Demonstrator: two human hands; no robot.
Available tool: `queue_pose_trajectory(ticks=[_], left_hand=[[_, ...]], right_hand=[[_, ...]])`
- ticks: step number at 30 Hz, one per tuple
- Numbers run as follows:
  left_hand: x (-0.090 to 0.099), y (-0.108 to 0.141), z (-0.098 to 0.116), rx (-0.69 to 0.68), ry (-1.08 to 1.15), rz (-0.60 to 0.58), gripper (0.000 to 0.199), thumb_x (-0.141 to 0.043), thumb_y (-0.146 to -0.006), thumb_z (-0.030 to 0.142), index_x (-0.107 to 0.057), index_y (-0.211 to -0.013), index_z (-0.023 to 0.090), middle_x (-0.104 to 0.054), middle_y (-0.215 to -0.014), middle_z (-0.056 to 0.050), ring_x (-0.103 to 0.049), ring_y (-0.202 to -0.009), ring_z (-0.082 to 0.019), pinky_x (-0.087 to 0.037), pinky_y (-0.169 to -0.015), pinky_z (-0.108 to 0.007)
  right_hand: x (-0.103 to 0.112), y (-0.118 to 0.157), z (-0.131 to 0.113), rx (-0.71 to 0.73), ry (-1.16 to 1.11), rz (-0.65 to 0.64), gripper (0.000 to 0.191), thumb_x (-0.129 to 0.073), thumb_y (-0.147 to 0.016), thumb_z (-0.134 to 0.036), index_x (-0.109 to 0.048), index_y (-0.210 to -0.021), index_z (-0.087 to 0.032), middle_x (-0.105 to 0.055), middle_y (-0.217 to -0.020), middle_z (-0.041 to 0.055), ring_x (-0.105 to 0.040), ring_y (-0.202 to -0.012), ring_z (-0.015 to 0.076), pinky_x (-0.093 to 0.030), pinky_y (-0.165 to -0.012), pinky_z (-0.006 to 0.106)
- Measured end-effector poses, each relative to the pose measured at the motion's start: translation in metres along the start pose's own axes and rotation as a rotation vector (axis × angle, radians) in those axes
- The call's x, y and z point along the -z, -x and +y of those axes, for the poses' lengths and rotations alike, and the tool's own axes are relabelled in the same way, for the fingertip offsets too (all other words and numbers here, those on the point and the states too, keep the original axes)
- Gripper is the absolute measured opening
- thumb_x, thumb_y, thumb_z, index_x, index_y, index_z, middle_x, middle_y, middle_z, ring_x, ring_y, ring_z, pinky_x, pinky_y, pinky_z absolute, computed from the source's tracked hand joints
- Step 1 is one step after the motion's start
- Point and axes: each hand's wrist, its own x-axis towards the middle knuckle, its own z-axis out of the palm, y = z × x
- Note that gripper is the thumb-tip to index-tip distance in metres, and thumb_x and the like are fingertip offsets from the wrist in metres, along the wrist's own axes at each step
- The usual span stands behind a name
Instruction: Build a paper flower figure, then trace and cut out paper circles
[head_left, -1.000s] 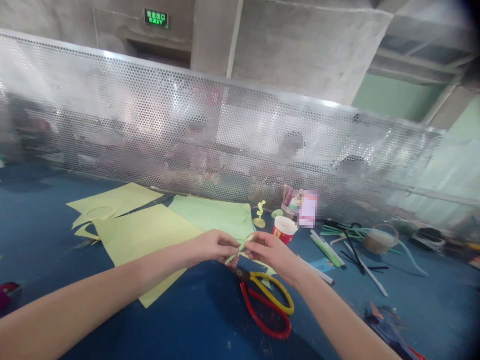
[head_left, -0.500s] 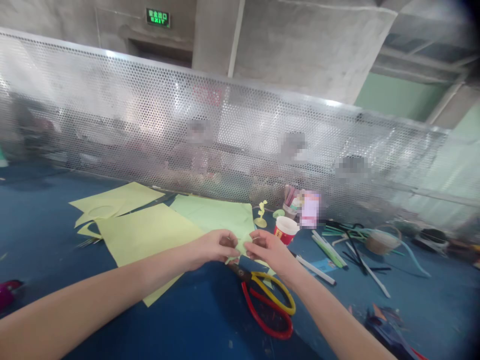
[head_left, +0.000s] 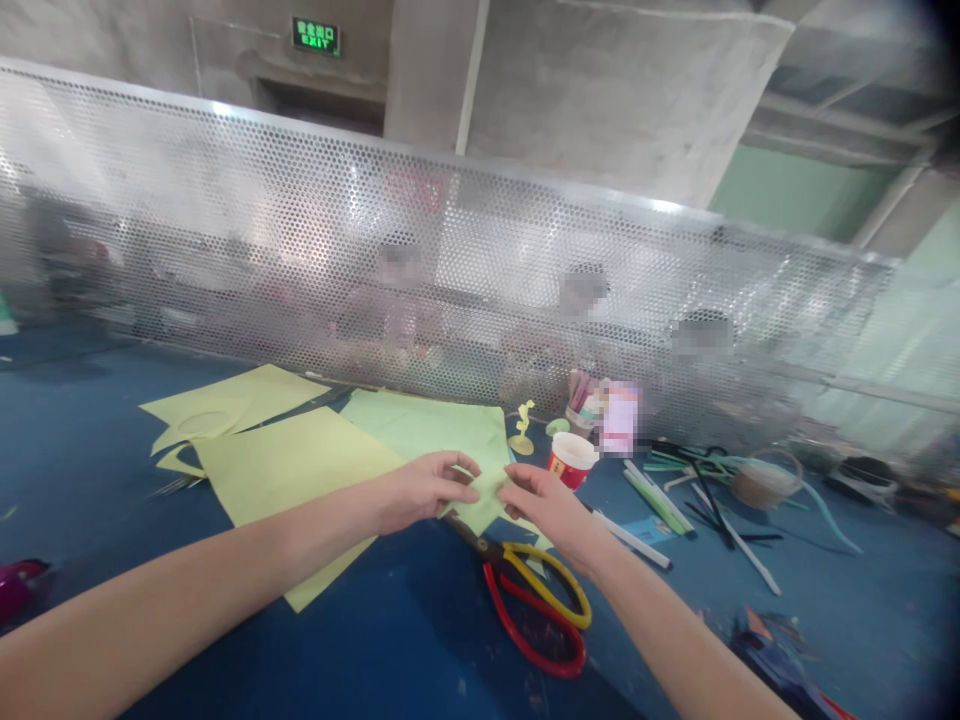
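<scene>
Between my two hands is a small piece of light green paper (head_left: 486, 495), held up over the table. My left hand (head_left: 431, 490) pinches its left side between thumb and fingers. On the other side, my right hand (head_left: 536, 495) grips the paper's right edge. Just below lies a pair of scissors (head_left: 536, 610) with one red and one yellow handle loop, its blades partly under the paper. Behind my hands is a large light green sheet (head_left: 435, 425), and a yellow sheet (head_left: 285, 465) lies partly beneath my left forearm.
A red and white paper cup (head_left: 574, 460) stands beyond my right hand, near a small yellow paper figure (head_left: 523, 428). Markers (head_left: 660, 500), pipe cleaners and a small basket (head_left: 765, 482) lie to the right. A perforated metal screen (head_left: 300, 230) borders the table, with people behind it.
My left hand has shifted slightly left and opened out along the paper. The green piece now shows more of its face, spread between both hands. Scissors and sheets stay put.
</scene>
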Motion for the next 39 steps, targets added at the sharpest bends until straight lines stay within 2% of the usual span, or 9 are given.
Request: queue_pose_trajectory(ticks=[3,6,12,16,19,23,27,31,39], left_hand=[[-0.001,0.0,0.004,0.006,-0.02,0.01,0.041,-0.074,-0.058,0.016,-0.061,-0.097,0.017,-0.056,-0.08,0.002,-0.048,-0.065,-0.008,-0.029,-0.055,-0.021],[-0.003,0.002,0.007,-0.001,-0.024,-0.015,0.029,-0.072,-0.058,0.014,-0.062,-0.084,0.013,-0.057,-0.075,0.001,-0.048,-0.062,-0.008,-0.028,-0.052,-0.021],[-0.003,0.006,0.013,-0.056,0.021,-0.017,0.026,-0.069,-0.06,0.013,-0.052,-0.078,0.018,-0.049,-0.065,0.007,-0.043,-0.053,-0.005,-0.025,-0.047,-0.019],[-0.002,0.005,0.016,-0.072,0.058,-0.008,0.042,-0.072,-0.058,0.011,-0.055,-0.097,0.018,-0.057,-0.08,0.002,-0.054,-0.068,-0.01,-0.037,-0.06,-0.021],[-0.002,0.003,0.016,-0.051,0.079,-0.04,0.038,-0.073,-0.058,0.014,-0.059,-0.093,0.013,-0.061,-0.084,-0.003,-0.058,-0.077,-0.014,-0.04,-0.071,-0.026],[-0.001,0.003,0.016,-0.018,0.022,0.003,0.028,-0.074,-0.059,0.019,-0.061,-0.084,0.013,-0.061,-0.082,-0.003,-0.056,-0.07,-0.012,-0.038,-0.064,-0.023],[0.0,0.004,0.017,-0.05,-0.041,0.05,0.026,-0.074,-0.059,0.019,-0.061,-0.081,0.014,-0.058,-0.073,0.002,-0.047,-0.056,-0.006,-0.031,-0.054,-0.021],[-0.001,0.004,0.015,-0.148,-0.175,0.012,0.024,-0.073,-0.06,0.021,-0.062,-0.08,0.014,-0.059,-0.075,0.001,-0.052,-0.067,-0.011,-0.035,-0.061,-0.022],[-0.001,0.004,0.016,-0.307,-0.433,0.011,0.02,-0.07,-0.064,0.024,-0.058,-0.077,0.016,-0.053,-0.067,0.002,-0.049,-0.063,-0.011,-0.039,-0.061,-0.023]], right_hand=[[0.002,0.001,-0.002,-0.005,0.037,-0.009,0.004,-0.053,-0.067,-0.018,-0.056,-0.067,-0.017,-0.04,-0.052,-0.0071,-0.035,-0.05,0.0076,-0.026,-0.049,0.021],[0.004,0.001,-0.003,-0.01,0.071,-0.014,0.005,-0.053,-0.066,-0.019,-0.057,-0.067,-0.016,-0.045,-0.054,-0.0059,-0.037,-0.05,0.0078,-0.027,-0.049,0.021],[0.01,0.0,-0.001,-0.006,0.129,0.002,0.008,-0.052,-0.068,-0.022,-0.055,-0.064,-0.017,-0.05,-0.056,-0.0043,-0.041,-0.051,0.0088,-0.032,-0.05,0.022],[0.011,-0.003,0.001,0.016,0.16,0.033,0.01,-0.048,-0.071,-0.023,-0.056,-0.072,-0.017,-0.053,-0.061,-0.0035,-0.048,-0.056,0.0105,-0.038,-0.054,0.022],[0.012,-0.005,0.005,0.044,0.199,0.065,0.013,-0.048,-0.072,-0.024,-0.056,-0.078,-0.017,-0.056,-0.064,-0.0024,-0.052,-0.059,0.0124,-0.04,-0.056,0.024],[0.017,-0.007,0.008,0.091,0.283,0.139,0.013,-0.053,-0.069,-0.023,-0.059,-0.079,-0.017,-0.054,-0.059,-0.0033,-0.049,-0.056,0.0129,-0.037,-0.055,0.025],[0.019,-0.004,0.001,0.139,0.292,0.172,0.021,-0.056,-0.071,-0.026,-0.061,-0.089,-0.017,-0.063,-0.084,0.0028,-0.055,-0.074,0.0163,-0.042,-0.066,0.028],[0.013,0.0,-0.01,0.183,0.256,0.134,0.029,-0.053,-0.079,-0.039,-0.061,-0.102,-0.022,-0.061,-0.106,0.0035,-0.056,-0.089,0.0174,-0.043,-0.075,0.028],[0.005,0.0,-0.007,0.483,0.454,0.253,0.011,-0.063,-0.077,-0.032,-0.067,-0.079,-0.022,-0.061,-0.094,0.005,-0.054,-0.096,0.02,-0.038,-0.09,0.034]])
